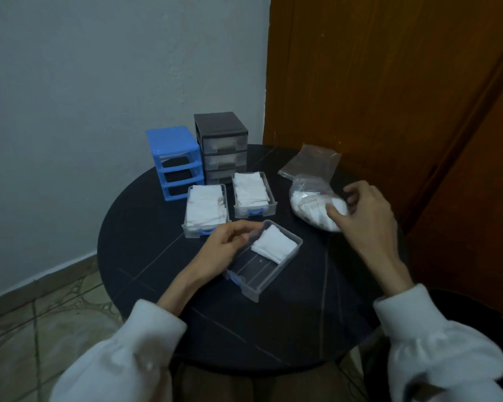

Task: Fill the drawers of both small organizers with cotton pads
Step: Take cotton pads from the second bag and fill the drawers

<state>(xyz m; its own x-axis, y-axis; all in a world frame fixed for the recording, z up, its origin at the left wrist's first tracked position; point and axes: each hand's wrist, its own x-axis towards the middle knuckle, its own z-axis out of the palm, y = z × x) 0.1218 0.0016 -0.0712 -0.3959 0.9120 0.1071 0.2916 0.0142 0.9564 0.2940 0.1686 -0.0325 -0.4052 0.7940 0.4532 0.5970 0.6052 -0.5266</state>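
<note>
A blue organizer (173, 162) with its three slots empty stands at the table's back, a black organizer (221, 146) beside it with drawers in. Two clear drawers (205, 210) (253, 195) lie in front, packed with white cotton pads. A third clear drawer (263, 262) lies nearer me with a few pads (275, 246) at its far end. My left hand (228, 245) holds that drawer's left wall, fingers curled over the rim. My right hand (363, 210) reaches into the clear plastic bag of cotton pads (314, 204), fingers curled on pads.
The round black table (273, 329) stands against a grey wall and a brown wooden door (389, 82). The bag's loose flap (311, 162) lies at the back right. Tiled floor shows at the left.
</note>
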